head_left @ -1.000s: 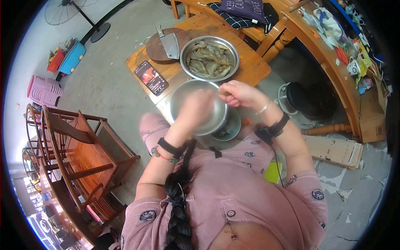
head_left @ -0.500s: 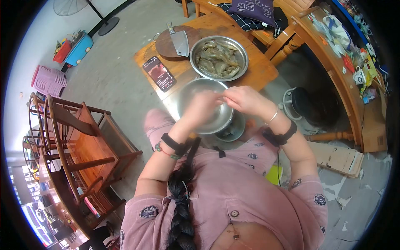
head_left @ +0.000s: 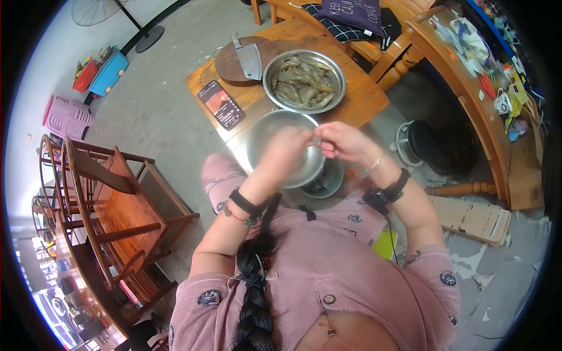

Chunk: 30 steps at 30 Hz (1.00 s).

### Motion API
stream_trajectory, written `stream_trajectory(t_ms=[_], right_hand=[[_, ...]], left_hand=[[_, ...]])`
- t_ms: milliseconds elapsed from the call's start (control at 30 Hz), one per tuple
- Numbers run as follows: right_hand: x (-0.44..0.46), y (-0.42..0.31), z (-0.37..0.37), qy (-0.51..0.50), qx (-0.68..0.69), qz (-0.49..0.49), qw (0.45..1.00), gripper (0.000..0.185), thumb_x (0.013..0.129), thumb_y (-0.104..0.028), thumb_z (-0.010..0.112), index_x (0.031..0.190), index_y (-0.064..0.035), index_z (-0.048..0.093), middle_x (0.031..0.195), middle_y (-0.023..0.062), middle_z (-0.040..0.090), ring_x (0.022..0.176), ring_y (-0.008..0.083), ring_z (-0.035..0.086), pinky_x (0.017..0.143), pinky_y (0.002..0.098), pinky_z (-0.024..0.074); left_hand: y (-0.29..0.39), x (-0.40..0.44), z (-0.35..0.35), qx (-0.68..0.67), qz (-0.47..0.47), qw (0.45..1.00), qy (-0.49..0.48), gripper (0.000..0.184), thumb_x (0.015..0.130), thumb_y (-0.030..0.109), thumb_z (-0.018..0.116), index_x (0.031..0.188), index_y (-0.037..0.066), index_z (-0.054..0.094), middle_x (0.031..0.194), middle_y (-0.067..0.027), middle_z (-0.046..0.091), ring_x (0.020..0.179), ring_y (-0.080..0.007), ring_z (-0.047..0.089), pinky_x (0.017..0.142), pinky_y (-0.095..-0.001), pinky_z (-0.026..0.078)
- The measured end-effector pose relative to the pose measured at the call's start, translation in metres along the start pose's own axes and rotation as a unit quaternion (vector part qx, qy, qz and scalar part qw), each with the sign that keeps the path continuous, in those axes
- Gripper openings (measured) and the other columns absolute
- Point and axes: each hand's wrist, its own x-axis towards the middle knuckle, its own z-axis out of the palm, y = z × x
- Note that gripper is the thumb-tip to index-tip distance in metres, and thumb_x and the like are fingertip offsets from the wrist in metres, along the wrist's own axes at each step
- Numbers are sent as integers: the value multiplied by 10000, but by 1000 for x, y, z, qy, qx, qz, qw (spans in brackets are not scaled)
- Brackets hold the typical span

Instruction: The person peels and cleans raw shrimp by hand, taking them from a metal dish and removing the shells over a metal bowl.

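Note:
Both hands meet over the right side of a steel bowl point(head_left: 257, 140). My left hand point(head_left: 287, 151), slightly blurred, has its fingers pinched at the fingertips of my right hand point(head_left: 342, 141). The right fingers are closed round something small and greyish that I cannot make out. Beyond them, a second steel bowl point(head_left: 267, 92) holds several grey-green shrimp point(head_left: 301, 82). Below the near bowl, a greenish container point(head_left: 333, 181) shows partly, with small bits inside.
On the wooden table point(head_left: 363, 108) are a lit phone point(head_left: 220, 104) and a round chopping board point(head_left: 229, 63) with a cleaver point(head_left: 250, 60). A stool point(head_left: 418, 139) stands to the right, wooden chairs point(head_left: 126, 216) to the left, and a fan point(head_left: 149, 38) at the back left.
Since a second ago, the left hand has moved right to meet the right hand. The blur on it has lessened, and the view has shifted slightly.

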Motion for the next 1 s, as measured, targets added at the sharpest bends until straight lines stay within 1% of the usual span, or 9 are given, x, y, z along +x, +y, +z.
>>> stream_trajectory(t_ms=[200, 333, 467, 533, 567, 633, 667, 733, 1000], right_hand=[[-3, 4, 9, 36, 107, 17, 993, 213, 997, -186, 476, 867, -36, 552, 628, -26, 441, 534, 62, 385, 448, 200, 312], [-9, 0, 8, 40, 28, 12, 999, 204, 972, -164, 501, 812, -49, 552, 632, -32, 464, 531, 61, 426, 453, 196, 328], [-10, 0, 12, 163, -248, -64, 953, 196, 896, -149, 569, 733, -47, 603, 626, -11, 559, 527, 78, 543, 477, 214, 419], [-9, -1, 10, 224, -540, -217, 782, 184, 887, -153, 585, 756, -30, 625, 622, 4, 572, 531, 86, 551, 481, 225, 438], [-8, -1, 8, 225, -540, -217, 782, 184, 887, -153, 585, 756, -30, 625, 622, 4, 572, 531, 86, 551, 481, 225, 438], [-5, 1, 4, 212, -352, -110, 905, 195, 908, -151, 560, 753, -39, 598, 605, -8, 536, 526, 82, 522, 457, 222, 402], [-4, 1, 0, 213, -352, -110, 905, 195, 908, -151, 560, 753, -39, 598, 605, -8, 536, 526, 82, 522, 457, 222, 402], [-6, 0, -5, 149, -54, -47, 986, 208, 937, -149, 529, 758, -50, 566, 584, -27, 483, 504, 76, 469, 430, 217, 350], [-12, -2, -31, 111, 216, -75, 967, 259, 980, -184, 446, 772, -67, 546, 592, -47, 438, 536, 65, 462, 445, 198, 321]], left_hand=[[3, -1, 2, 13, 12, 999, 34, 288, 728, -39, 695, 998, 13, 611, 842, -127, 616, 751, -310, 611, 654, -383, 499], [0, -9, 10, 18, 5, 999, 39, 267, 741, -40, 689, 989, 20, 612, 855, -130, 621, 743, -309, 611, 646, -387, 499], [-1, -14, 20, 26, -15, 999, 24, 240, 766, -25, 686, 990, 25, 615, 846, -130, 628, 719, -306, 611, 624, -375, 494], [4, -10, 21, 0, -71, 997, 12, 188, 788, 8, 690, 966, 9, 631, 781, -129, 624, 674, -308, 602, 603, -354, 487], [6, -8, 20, 0, -70, 997, 11, 188, 788, 8, 690, 966, 9, 631, 781, -129, 624, 674, -308, 602, 603, -354, 487], [8, -3, 18, 3, -91, 996, 16, 160, 800, 22, 689, 952, -16, 656, 726, -122, 624, 626, -270, 606, 581, -322, 476], [6, -3, 19, 3, -90, 996, 15, 160, 800, 22, 689, 952, -16, 656, 726, -122, 624, 626, -270, 606, 581, -322, 476], [2, -3, 22, -73, -134, 988, 16, 169, 815, 30, 682, 973, -31, 673, 725, -115, 644, 617, -201, 621, 587, -292, 479], [-25, -23, 37, -227, -289, 928, 54, 199, 914, 33, 614, 1064, -96, 641, 796, -55, 666, 704, -116, 640, 652, -234, 526]])
